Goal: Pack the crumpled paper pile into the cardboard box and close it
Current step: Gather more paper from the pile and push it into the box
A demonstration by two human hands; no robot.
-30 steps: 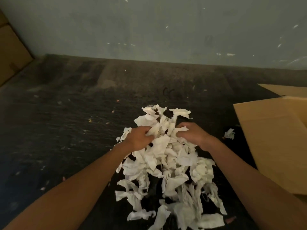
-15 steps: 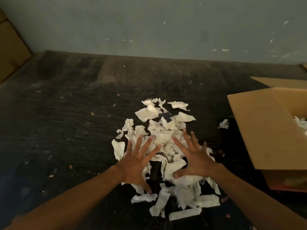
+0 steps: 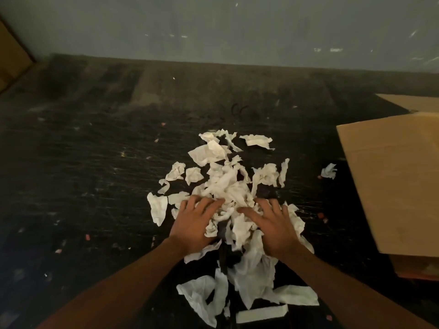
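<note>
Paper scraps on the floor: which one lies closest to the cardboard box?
The small crumpled scrap lying alone to the right of the pile, just left of the cardboard box. It sits apart from the heap; neither hand touches it.

The dark floor to the left of the paper pile is wide and bare but for tiny bits, so a hand can move there. To the right, the box stands in the way, with a gap of floor between it and the pile where one lone scrap lies. Behind the pile the floor runs free to the wall.
</note>
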